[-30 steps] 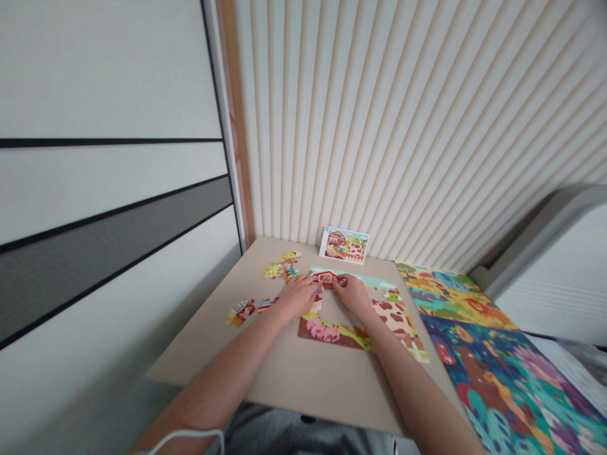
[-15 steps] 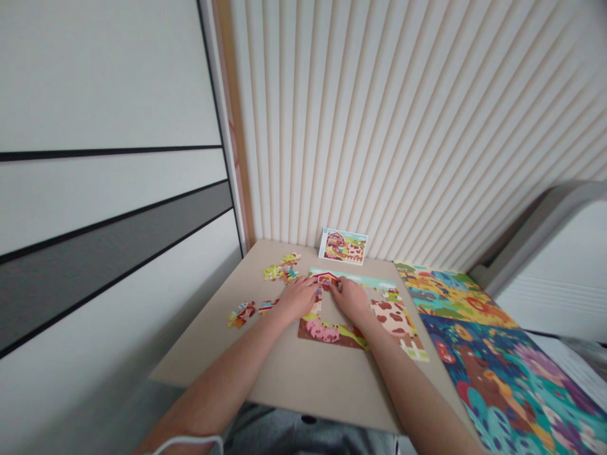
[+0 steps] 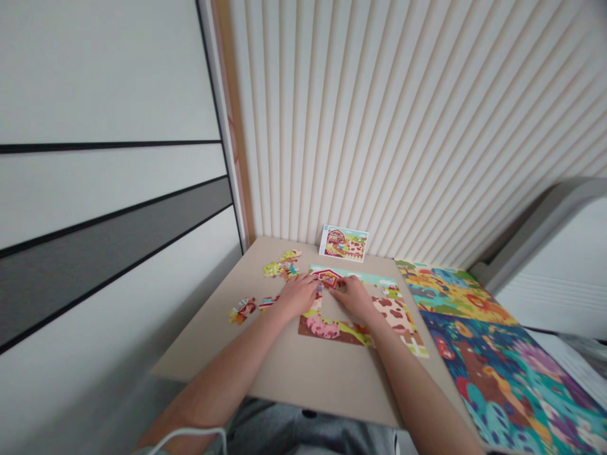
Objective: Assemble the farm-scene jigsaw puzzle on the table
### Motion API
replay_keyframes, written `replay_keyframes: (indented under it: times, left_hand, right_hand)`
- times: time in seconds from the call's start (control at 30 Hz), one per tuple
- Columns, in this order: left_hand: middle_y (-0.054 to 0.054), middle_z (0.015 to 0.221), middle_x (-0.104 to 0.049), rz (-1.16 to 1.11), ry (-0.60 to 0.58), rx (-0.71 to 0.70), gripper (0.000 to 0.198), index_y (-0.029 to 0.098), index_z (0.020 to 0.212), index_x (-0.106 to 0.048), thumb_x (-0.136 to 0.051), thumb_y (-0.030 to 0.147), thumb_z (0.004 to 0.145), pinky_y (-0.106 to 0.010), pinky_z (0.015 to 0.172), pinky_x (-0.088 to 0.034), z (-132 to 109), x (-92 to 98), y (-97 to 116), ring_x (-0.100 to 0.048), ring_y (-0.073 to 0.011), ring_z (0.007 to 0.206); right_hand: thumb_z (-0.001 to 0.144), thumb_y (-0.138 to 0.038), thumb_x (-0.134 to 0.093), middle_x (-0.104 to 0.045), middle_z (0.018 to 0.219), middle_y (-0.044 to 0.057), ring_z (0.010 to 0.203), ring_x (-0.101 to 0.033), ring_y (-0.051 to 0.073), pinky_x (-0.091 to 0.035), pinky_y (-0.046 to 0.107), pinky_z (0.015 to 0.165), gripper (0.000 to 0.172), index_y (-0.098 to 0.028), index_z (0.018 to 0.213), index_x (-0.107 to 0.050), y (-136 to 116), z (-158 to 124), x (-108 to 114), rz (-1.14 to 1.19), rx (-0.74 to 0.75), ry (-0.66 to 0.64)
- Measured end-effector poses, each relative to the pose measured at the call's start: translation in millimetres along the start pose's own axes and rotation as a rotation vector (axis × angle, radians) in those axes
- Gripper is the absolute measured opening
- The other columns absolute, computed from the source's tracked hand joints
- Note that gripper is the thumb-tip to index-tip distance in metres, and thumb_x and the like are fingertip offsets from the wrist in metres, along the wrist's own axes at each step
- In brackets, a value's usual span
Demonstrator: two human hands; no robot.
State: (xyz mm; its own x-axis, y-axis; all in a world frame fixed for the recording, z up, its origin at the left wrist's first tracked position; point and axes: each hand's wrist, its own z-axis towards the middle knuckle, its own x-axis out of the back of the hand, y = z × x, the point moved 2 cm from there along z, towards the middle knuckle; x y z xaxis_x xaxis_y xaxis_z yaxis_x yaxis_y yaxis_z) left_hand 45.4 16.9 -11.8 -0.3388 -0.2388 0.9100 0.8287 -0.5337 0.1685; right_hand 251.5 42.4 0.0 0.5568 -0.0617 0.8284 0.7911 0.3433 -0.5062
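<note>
A farm jigsaw puzzle lies partly joined on the table, its border, pink pig and spotted cow showing around a bare middle. My left hand rests flat over the puzzle's left side, fingertips by the red barn. From the other side my right hand reaches in, thumb and fingers pinched at the barn's lower right edge. They appear to hold a puzzle piece there, mostly hidden by the fingers. Loose puzzle pieces lie left of my left hand, with more puzzle pieces farther back.
A picture card of the farm scene leans against the pleated curtain behind the table. On the right lie two more puzzles, one with safari animals and one dark blue. A white panelled wall stands left.
My right hand has shifted slightly, and more of the red barn shows between my hands. The left hand stays nearly in place. The view has tilted a little.
</note>
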Motion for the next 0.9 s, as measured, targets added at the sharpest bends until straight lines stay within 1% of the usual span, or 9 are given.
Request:
replay_keyframes:
  times: [0.13, 0.33, 0.43, 0.5, 0.73, 0.9]
  left_hand:
    - [-0.009, 0.133, -0.062, -0.002, -0.002, 0.003, 0.037, 0.024, 0.132, -0.061, -0.046, 0.022, 0.098, -0.042, 0.107, -0.039, -0.6, 0.2, -0.2, -0.054, -0.0253, 0.123]
    - [-0.009, 0.13, -0.063, 0.005, 0.023, -0.021, 0.034, 0.022, 0.129, -0.062, -0.047, 0.022, 0.098, -0.04, 0.106, -0.039, -1.6, 1.1, 0.5, -0.055, -0.0249, 0.121]
    - [-0.009, 0.129, -0.064, 0.0, 0.023, -0.025, 0.035, 0.023, 0.13, -0.061, -0.048, 0.021, 0.098, -0.04, 0.107, -0.038, -1.8, 2.8, 1.5, -0.054, -0.0245, 0.121]
    - [-0.009, 0.129, -0.064, 0.002, 0.019, -0.023, 0.035, 0.024, 0.13, -0.061, -0.048, 0.021, 0.097, -0.041, 0.107, -0.039, -1.8, 3.7, 2.1, -0.054, -0.0247, 0.121]
    - [-0.009, 0.13, -0.064, 0.013, 0.011, -0.027, 0.035, 0.023, 0.13, -0.061, -0.046, 0.02, 0.098, -0.041, 0.106, -0.04, -1.7, 3.6, 2.3, -0.054, -0.0255, 0.12]
    - [-0.007, 0.132, -0.063, 0.026, 0.003, -0.027, 0.034, 0.024, 0.128, -0.062, -0.046, 0.02, 0.098, -0.041, 0.108, -0.039, -1.2, 2.5, 1.9, -0.054, -0.024, 0.122]
  right_hand:
    - [0.081, -0.039, -0.071, -0.07, 0.1, 0.01, 0.09, -0.063, 0.023, -0.047, 0.031, 0.085, 0.03, -0.016, 0.099, -0.074, 4.3, -0.6, 1.2, 0.012, 0.013, 0.012]
    - [0.085, -0.035, -0.067, -0.07, 0.097, 0.008, 0.09, -0.064, 0.023, -0.047, 0.032, 0.086, 0.028, -0.02, 0.106, -0.076, 8.6, -5.0, 5.9, 0.003, 0.102, -0.016]
    - [0.087, -0.034, -0.065, -0.069, 0.104, 0.01, 0.094, -0.064, 0.024, -0.046, 0.032, 0.089, 0.031, -0.02, 0.112, -0.075, 9.3, -5.6, 5.4, 0.021, 0.132, -0.007]
    - [0.088, -0.034, -0.065, -0.068, 0.108, 0.01, 0.097, -0.063, 0.024, -0.046, 0.032, 0.092, 0.033, -0.019, 0.115, -0.073, 10.4, -5.0, 4.2, 0.036, 0.138, -0.003]
    - [0.088, -0.032, -0.066, -0.068, 0.114, 0.011, 0.102, -0.062, 0.023, -0.044, 0.031, 0.093, 0.037, -0.019, 0.123, -0.068, 13.8, -3.0, 1.2, 0.03, 0.125, -0.008]
    - [0.088, -0.032, -0.068, -0.068, 0.114, 0.01, 0.101, -0.063, 0.023, -0.045, 0.032, 0.092, 0.039, -0.02, 0.125, -0.066, 15.4, -3.0, -2.0, 0.032, 0.112, 0.016]
